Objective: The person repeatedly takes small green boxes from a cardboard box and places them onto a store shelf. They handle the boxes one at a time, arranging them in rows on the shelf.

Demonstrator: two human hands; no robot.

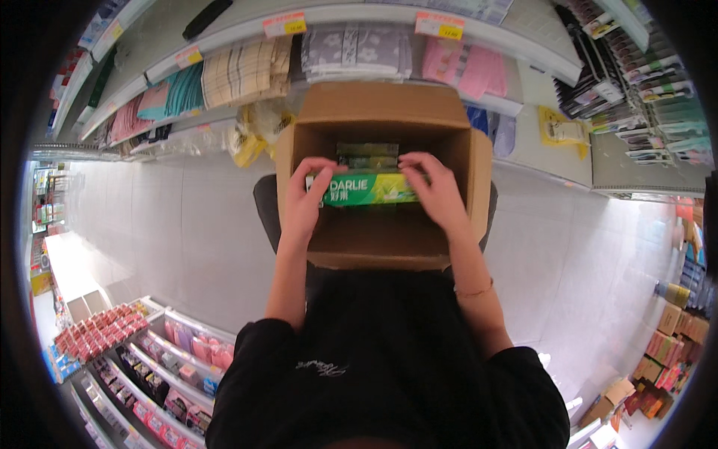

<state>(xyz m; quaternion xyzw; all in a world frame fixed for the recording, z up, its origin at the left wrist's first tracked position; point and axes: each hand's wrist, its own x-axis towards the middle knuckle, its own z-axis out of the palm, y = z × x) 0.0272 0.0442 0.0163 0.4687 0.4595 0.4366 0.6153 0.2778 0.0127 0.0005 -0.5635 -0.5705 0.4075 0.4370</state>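
A green and yellow Darlie toothpaste box (367, 189) is held level over the open cardboard carton (381, 106). My left hand (307, 193) grips its left end, thumb along the upper edge. At the other end, my right hand (435, 188) has its fingers bent around the box's right side. Deeper in the carton, against the far wall, lie more slim green boxes (368, 150), dim in the shade. The carton's flaps are folded outward. Beneath the carton, dark edges of a support (267, 210) show on both sides; what it is cannot be made out.
Ahead, store shelves (364, 11) hold folded towels (356, 50) with price tags along their edges. Hanging packs (645, 84) fill the far right. Behind me on the left stands a tiered display shelf (162, 376). Stacked cartons (662, 348) are at the lower right, beyond the grey floor (555, 247).
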